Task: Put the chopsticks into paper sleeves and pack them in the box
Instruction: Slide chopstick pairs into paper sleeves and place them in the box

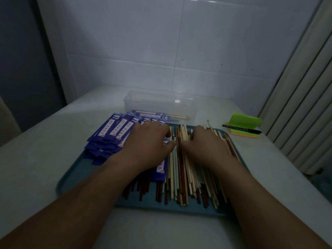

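A dim tiled wall backs my table (36, 159). The teal tray (71, 177) carries bare chopsticks (183, 177) and blue paper sleeves (111, 135). The clear box (143, 101) at the far edge holds a few sleeved pairs (152, 114), so most work remains. My left hand (149, 139) lies flat on the sleeves and my right hand (204, 142) on the chopsticks, gripping nothing.

A single head-worn camera looks forward and down from close over the counter's (45, 159) near edge toward the far-edge wall (125, 51).
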Demonstrator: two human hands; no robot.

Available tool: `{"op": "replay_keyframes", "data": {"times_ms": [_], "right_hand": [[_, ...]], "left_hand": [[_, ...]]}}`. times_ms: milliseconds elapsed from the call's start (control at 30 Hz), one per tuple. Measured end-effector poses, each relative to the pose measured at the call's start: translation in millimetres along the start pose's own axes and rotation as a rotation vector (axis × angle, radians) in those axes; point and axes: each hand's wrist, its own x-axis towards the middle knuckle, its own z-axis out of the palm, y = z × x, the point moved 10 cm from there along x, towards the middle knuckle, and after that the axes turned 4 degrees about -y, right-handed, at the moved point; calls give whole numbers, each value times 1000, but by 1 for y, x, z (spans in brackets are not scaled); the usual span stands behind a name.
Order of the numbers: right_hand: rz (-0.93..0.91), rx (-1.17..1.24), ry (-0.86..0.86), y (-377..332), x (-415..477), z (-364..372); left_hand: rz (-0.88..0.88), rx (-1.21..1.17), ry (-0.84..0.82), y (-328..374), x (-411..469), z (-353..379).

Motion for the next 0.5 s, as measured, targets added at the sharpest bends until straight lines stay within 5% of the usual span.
{"op": "replay_keyframes", "data": {"times_ms": [500], "right_hand": [[-25, -166, -18, -15, -2, -6]], "left_hand": [[19, -59, 39, 0, -2, -5]]}}
